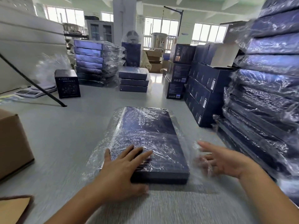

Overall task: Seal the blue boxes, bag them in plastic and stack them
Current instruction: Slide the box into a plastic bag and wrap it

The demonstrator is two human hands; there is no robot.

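A flat dark blue box (150, 126) lies on the grey table (64, 135), inside a clear plastic bag (100, 152) whose loose film spreads out at both sides. My left hand (123, 165) rests flat on the near left part of the box, fingers straight. My right hand (224, 159) is spread open just right of the box, by the crinkled film; the blur hides whether it touches it. A tall stack of bagged blue boxes (265, 88) rises at the right.
A brown carton (13, 143) stands at the left edge, with a cardboard flap (13, 209) below it. More blue boxes (203, 94), a second bagged stack (93, 62), a short stack (133, 80), a small cube box (67, 83), a scale (30, 92) and a black rod (32, 81) stand behind.
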